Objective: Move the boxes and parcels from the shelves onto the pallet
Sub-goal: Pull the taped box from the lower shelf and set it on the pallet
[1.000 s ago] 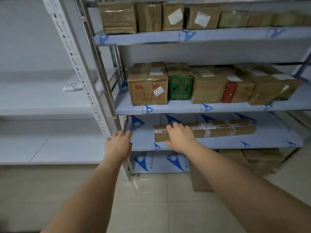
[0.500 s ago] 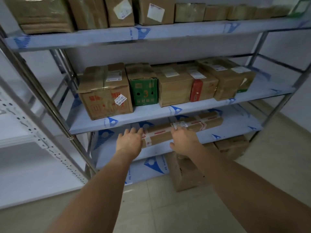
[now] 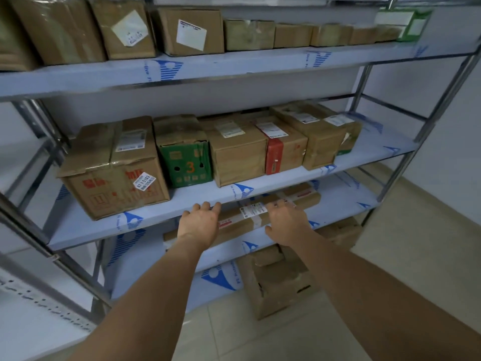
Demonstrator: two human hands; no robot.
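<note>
A long flat brown parcel (image 3: 242, 220) with a white label lies on the third shelf (image 3: 338, 201) of the metal rack. My left hand (image 3: 199, 224) lies over its left part, fingers straight and spread. My right hand (image 3: 286, 222) lies over its middle, fingers extended; whether either hand grips the parcel is unclear. On the shelf above (image 3: 86, 230) stand a large brown box (image 3: 114, 168), a green box (image 3: 184, 155) marked 3, a plain brown box (image 3: 236, 155), a red-taped box (image 3: 283, 149) and further boxes. No pallet is visible.
The top shelf (image 3: 234, 66) carries a row of several brown boxes and a green one (image 3: 408, 22). Brown boxes (image 3: 278, 280) sit on the tiled floor under the rack. A white perforated rack post (image 3: 39, 303) stands at the lower left. A white wall is at the right.
The view has swung right and closer to the rack. My left hand left the rack post and came onto the long parcel; my right hand slid from its left end toward its middle.
</note>
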